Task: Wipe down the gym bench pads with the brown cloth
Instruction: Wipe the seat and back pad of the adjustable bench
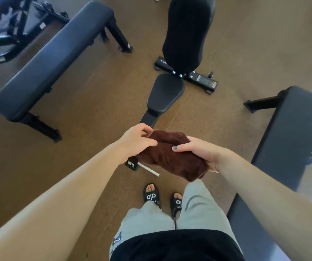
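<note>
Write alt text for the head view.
Both hands, left hand and right hand, hold a bunched brown cloth above a brown floor, facing an adjustable bench flanked by two flat benches.

— Where's the cloth?
— Bunched, dark brown, pinched between both hands' fingers, its tail drooping below the right fingers.
— The pads?
— Black seat pad beyond the fingertips, back pad farther.

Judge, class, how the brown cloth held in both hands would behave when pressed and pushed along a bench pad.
The brown cloth is probably floppy: it bunches in folds between the left hand and right hand, one end sagging. It looks light. Its napped surface should probably drag rather than slide.
</note>
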{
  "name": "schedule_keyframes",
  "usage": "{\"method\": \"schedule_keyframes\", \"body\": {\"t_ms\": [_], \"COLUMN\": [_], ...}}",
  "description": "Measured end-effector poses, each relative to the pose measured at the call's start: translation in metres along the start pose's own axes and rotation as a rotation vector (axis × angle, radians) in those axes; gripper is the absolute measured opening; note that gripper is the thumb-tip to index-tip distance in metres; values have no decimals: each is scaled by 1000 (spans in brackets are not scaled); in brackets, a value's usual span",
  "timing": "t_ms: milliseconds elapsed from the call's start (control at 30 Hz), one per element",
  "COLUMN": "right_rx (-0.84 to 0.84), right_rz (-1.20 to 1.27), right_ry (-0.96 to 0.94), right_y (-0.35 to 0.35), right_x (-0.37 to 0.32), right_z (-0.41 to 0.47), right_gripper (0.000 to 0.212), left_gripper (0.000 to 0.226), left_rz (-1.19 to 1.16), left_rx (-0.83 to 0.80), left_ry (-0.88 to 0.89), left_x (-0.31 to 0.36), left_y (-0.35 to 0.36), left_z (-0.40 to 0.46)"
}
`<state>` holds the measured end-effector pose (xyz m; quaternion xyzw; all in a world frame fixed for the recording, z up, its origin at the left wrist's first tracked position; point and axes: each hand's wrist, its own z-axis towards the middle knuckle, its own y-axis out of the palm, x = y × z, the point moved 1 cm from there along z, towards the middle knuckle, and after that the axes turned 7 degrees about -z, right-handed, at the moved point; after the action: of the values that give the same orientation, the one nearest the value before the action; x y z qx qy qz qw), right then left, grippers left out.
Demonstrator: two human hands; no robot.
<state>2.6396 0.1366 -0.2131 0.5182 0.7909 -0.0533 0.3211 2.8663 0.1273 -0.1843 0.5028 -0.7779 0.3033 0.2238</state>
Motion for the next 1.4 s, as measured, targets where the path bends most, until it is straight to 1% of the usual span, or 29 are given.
{"method": "schedule_keyframes", "body": {"t_ms": [167, 300, 433, 567, 667, 733, 767, 833, 867, 900, 967, 1000, 1100, 1167, 1233, 1400], "right_rx": [-57, -47, 41, 58, 90, 114, 147, 274, 390, 524, 736, 821, 1013, 1070, 1074, 1107], "right_rz": [11, -41, -136, -198, -245, -317, -401, -719, -875, -964, -953, -912, -734, -631, -597, -695], "right_ry": [19, 48, 8, -79, -155, -206, -232, -286, -342, -433, -603, -646, -649, -691, -741, -711], "right_y": [-64, -139, -207, -257, -281, -290, -295, -305, -311, -317, -331, -338, -352, -350, -345, -344], "right_x": [-56, -96, -132, -157, -157, -144, -133, -106, -93, -81, -63, -55, -40, -38, -38, -29], "right_z": [48, 121, 208, 296, 370, 424, 453, 504, 525, 542, 566, 580, 609, 620, 626, 627], "right_gripper": [46, 53, 55, 61, 59, 59, 62, 68, 66, 61, 51, 49, 49, 51, 54, 54], "left_gripper": [31, 32, 29, 26, 22, 28, 36, 56, 63, 67, 68, 69, 77, 80, 83, 73], "left_rz": [102, 139, 182, 307, 428, 488, 536, 732, 826, 879, 925, 943, 981, 986, 995, 1017], "left_rx": [-2, 50, 152, 309, 467, 549, 575, 568, 528, 477, 423, 426, 514, 550, 558, 563], "left_ry": [43, 83, 122, 167, 215, 235, 246, 224, 205, 190, 187, 197, 239, 275, 302, 341], "left_x": [43, 74, 101, 116, 104, 82, 67, 32, 14, -5, -36, -47, -57, -56, -59, -90], "left_y": [-9, -4, 6, 10, 16, 22, 28, 43, 53, 64, 88, 97, 109, 108, 106, 95], "left_z": [86, 177, 273, 366, 436, 481, 505, 550, 572, 593, 632, 648, 682, 692, 691, 661]}}
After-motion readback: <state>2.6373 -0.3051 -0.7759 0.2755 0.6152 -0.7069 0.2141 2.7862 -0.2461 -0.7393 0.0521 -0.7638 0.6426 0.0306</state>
